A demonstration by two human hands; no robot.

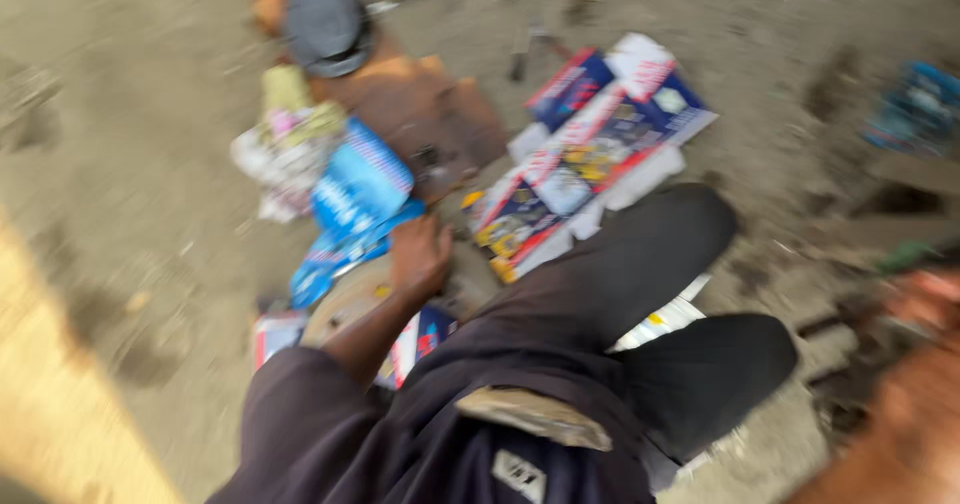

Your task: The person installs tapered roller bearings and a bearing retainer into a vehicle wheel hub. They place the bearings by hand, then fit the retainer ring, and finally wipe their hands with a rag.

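Observation:
The picture is blurred by motion. My left hand (420, 254) reaches down from a dark sleeve to the ground beside my bent knee (650, 254). It rests at the edge of a tan round disc (345, 304) and just below a blue packet (360, 186). Its fingers look curled, but I cannot tell whether it grips anything. My right hand (925, 304) is a smear at the right edge, close to something green (905, 256); its grip is unclear.
Flattened printed cartons (590, 149) lie ahead of my knee on the dirt ground. A brown board (430, 109) carries a dark round cap (325, 26). A crumpled cloth bundle (285, 149) lies left of the packet. Another blue object (920, 109) sits far right.

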